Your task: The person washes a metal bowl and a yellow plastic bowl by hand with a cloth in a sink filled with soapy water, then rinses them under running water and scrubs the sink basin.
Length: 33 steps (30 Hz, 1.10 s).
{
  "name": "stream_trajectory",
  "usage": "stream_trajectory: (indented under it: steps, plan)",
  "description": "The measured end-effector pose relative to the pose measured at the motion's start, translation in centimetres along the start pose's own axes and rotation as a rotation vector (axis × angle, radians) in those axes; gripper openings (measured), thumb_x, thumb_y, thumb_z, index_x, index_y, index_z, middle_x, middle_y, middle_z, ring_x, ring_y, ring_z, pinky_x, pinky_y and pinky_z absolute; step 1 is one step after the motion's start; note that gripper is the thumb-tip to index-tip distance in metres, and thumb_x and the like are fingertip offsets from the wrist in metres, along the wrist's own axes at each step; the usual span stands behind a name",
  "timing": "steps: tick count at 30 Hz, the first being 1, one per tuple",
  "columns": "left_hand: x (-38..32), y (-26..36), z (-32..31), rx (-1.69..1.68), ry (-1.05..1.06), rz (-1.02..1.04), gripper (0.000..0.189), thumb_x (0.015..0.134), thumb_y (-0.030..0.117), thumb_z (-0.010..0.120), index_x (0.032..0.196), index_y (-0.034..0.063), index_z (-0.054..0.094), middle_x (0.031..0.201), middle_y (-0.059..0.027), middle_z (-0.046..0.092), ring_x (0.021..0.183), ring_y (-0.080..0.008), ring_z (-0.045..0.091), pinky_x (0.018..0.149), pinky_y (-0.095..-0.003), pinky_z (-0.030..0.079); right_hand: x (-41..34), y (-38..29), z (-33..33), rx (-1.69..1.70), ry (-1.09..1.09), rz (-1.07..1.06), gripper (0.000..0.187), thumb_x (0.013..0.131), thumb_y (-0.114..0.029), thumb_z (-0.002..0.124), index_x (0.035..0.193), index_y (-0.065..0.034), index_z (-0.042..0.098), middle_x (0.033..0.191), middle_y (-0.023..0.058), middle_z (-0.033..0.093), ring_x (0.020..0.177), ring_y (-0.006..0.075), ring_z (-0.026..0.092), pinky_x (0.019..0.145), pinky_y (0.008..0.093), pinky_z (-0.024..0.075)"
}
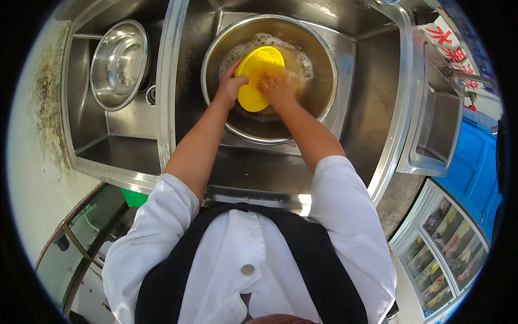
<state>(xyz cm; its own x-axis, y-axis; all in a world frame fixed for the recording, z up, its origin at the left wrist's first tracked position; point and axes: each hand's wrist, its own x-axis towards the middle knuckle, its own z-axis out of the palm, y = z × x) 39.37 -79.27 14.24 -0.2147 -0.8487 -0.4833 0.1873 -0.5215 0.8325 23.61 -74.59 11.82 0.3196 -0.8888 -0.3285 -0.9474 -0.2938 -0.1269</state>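
Note:
A yellow plastic bowl (251,97) is tilted over soapy water in a large stainless steel basin (311,107). My left hand (230,88) grips its left rim, with the thumb on the near face and the fingers behind. My right hand (279,90) is at the bowl's right side, fingers bent towards its surface. Motion blurs those fingers, and an orange-brown smear surrounds them, so whether they hold a scrubber or cloth is unclear. White suds (269,39) float along the far side of the water.
The basin stands in a deep stainless steel sink (370,81). In the left sink compartment, an empty steel bowl (119,67) leans near a drain fitting (151,95). Another steel sink (437,121) is at right, below a sign (457,52) with red writing. A glass-door display fridge (445,247) stands lower right.

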Motion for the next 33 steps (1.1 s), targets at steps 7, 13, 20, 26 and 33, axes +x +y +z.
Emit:
stream_trajectory:
  steps: [7,13,20,26,33]
  plan:
    - [0.1,-0.9,0.4,0.0,0.055,0.076,0.054,0.064,0.0,0.05,0.119,0.0029,0.049,0.109,-0.0103,0.054,0.1,-0.0201,0.051,0.086,-0.0272,0.039,-1.5,-3.5,1.0,0.63,-0.02,0.228,0.029,0.074,-0.015,0.054,0.102,-0.0086,0.055,0.103,0.0166,0.055,0.099,0.0314,0.052,0.082,0.0378,0.0426]
    - [0.2,-0.1,0.0,0.027,0.042,-0.032,0.053,0.064,0.003,0.052,0.118,0.0023,0.05,0.107,-0.0112,0.055,0.093,-0.0193,0.054,0.082,-0.0272,0.041,-2.0,-1.8,-1.6,0.141,-0.195,-0.048,0.035,0.081,-0.019,0.045,0.116,-0.0146,0.045,0.117,0.0136,0.049,0.111,0.0285,0.046,0.087,0.0411,0.037]
    - [1.2,3.1,3.1,-0.156,0.134,-0.226,0.063,0.066,0.006,0.053,0.128,0.0073,0.04,0.115,-0.014,0.05,0.101,-0.0228,0.051,0.085,-0.0291,0.04,-0.8,-0.3,1.4,-0.125,0.125,-0.027,0.021,0.074,-0.021,0.054,0.093,-0.0113,0.055,0.092,0.0112,0.058,0.092,0.0261,0.054,0.08,0.0421,0.0397]
    - [-0.5,-2.4,1.7,0.269,0.224,0.248,0.056,0.069,0.005,0.049,0.124,0.006,0.041,0.12,-0.0132,0.045,0.108,-0.0238,0.046,0.091,-0.0307,0.036,-1.8,-3.1,-4.2,0.89,0.102,-0.026,0.04,0.065,-0.014,0.063,0.101,-0.0024,0.048,0.096,0.0201,0.054,0.093,0.0343,0.053,0.079,0.0383,0.0428]
    - [-0.5,-1.1,1.2,-0.104,0.266,0.073,0.054,0.066,0.004,0.05,0.12,0.003,0.045,0.112,-0.0109,0.05,0.101,-0.022,0.05,0.089,-0.029,0.038,-1.5,-1.4,-1.1,0.418,-0.079,-0.129,0.044,0.073,-0.016,0.055,0.115,-0.0056,0.046,0.114,0.0195,0.049,0.108,0.0334,0.046,0.087,0.0413,0.0389]
